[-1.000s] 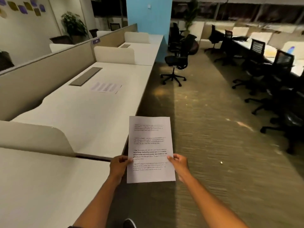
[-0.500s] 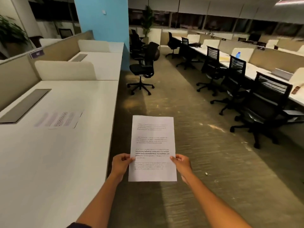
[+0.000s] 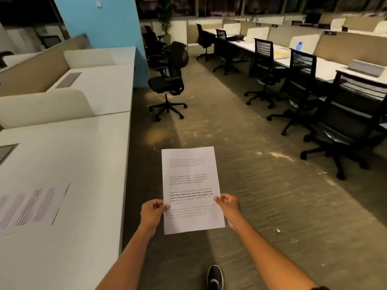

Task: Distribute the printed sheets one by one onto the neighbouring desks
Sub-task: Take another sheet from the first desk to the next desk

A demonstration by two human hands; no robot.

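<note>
I hold printed sheets (image 3: 191,185) upright in front of me over the carpeted aisle. My left hand (image 3: 152,212) pinches their left edge and my right hand (image 3: 228,207) pinches their right edge. Whether it is one sheet or a thin stack I cannot tell. Another printed sheet (image 3: 31,206) lies flat on the near white desk (image 3: 83,164) to my left. Beyond a low cream divider (image 3: 46,107) stands the following white desk (image 3: 104,88), with no paper visible on it.
A black office chair (image 3: 167,84) stands in the aisle beside the far left desk, in front of a blue pillar (image 3: 100,24). Several black chairs (image 3: 299,86) line the right-hand desks, where a blue bottle (image 3: 299,47) stands. My shoe (image 3: 214,276) shows below.
I have walked forward along the aisle. The desk with the laid sheet has slid back to my lower left, and the far desk and chair are closer. Both hands keep the same grip.
</note>
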